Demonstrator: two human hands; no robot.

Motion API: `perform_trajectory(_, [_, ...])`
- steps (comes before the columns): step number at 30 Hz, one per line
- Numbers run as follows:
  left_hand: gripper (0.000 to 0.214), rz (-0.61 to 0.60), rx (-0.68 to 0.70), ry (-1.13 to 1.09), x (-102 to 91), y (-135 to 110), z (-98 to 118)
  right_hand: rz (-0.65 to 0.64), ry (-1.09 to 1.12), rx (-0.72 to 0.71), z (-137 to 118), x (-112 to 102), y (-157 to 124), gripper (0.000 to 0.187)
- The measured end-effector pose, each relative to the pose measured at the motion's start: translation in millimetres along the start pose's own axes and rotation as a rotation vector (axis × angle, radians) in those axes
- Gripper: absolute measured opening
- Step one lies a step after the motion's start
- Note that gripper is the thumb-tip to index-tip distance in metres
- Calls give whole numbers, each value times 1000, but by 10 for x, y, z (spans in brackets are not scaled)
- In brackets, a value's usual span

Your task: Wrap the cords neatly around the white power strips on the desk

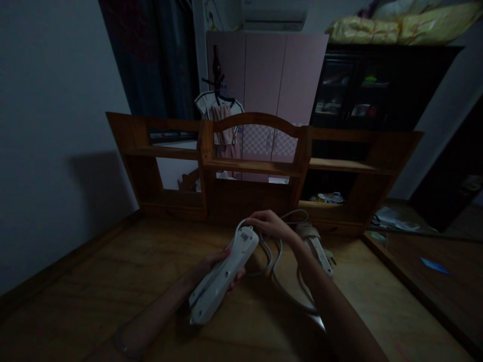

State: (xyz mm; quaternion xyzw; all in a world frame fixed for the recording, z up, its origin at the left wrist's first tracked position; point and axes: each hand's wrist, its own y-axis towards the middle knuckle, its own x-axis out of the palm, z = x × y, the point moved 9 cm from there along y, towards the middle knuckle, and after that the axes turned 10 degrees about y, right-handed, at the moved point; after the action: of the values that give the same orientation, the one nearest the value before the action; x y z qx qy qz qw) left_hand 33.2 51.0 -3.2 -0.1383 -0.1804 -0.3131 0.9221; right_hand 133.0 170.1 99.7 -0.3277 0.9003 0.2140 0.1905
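A white power strip (pixel 223 274) is lifted a little above the wooden desk (pixel 94 281), tilted with its cable end up and away from me. My left hand (pixel 222 261) grips it from beneath, mostly hidden behind its body. My right hand (pixel 268 224) is curled over the strip's far end where the grey cable (pixel 277 261) leaves it. The cable loops down past my right forearm. A pale plug-like piece (pixel 316 242) lies on the desk just right of that hand.
A wooden shelf unit (pixel 256 166) stands along the desk's far edge. Behind it are a pink wardrobe (pixel 283 75), clothes on a stand (pixel 221 113) and a dark cabinet (pixel 358 90). A grey wall is at left; floor with papers is at right.
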Motion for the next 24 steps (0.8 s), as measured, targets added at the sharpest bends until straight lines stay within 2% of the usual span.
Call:
perform_trajectory(2, [50, -80, -39, -3, 72, 81, 5, 9, -37, 55, 138, 79, 31, 48])
perform_trajectory(4, [52, -99, -16, -19, 77, 144, 48, -11, -60, 110, 267, 194, 51, 45])
perform_trajectory(8, [51, -17, 89, -65, -61, 211, 152, -54, -66, 154, 375, 394, 66, 31])
perform_trajectory(12, [42, 131, 200, -119, -283, 203, 305, -62, -100, 154, 328, 457, 71, 16])
perform_trajectory(17, [40, 392, 330, -100, -654, 34, 572, -95, -141, 138, 211, 525, 31, 10])
perform_trajectory(21, [46, 814, 614, 61, -995, -338, 877, -112, -172, 132, 44, 523, -28, 17])
perform_trajectory(22, [50, 904, 677, 124, -1023, -428, 929, -99, -182, 121, -32, 487, -44, 18])
perform_trajectory(24, [54, 1011, 724, 242, -1019, -514, 966, -65, -231, 89, -223, 379, -88, 20])
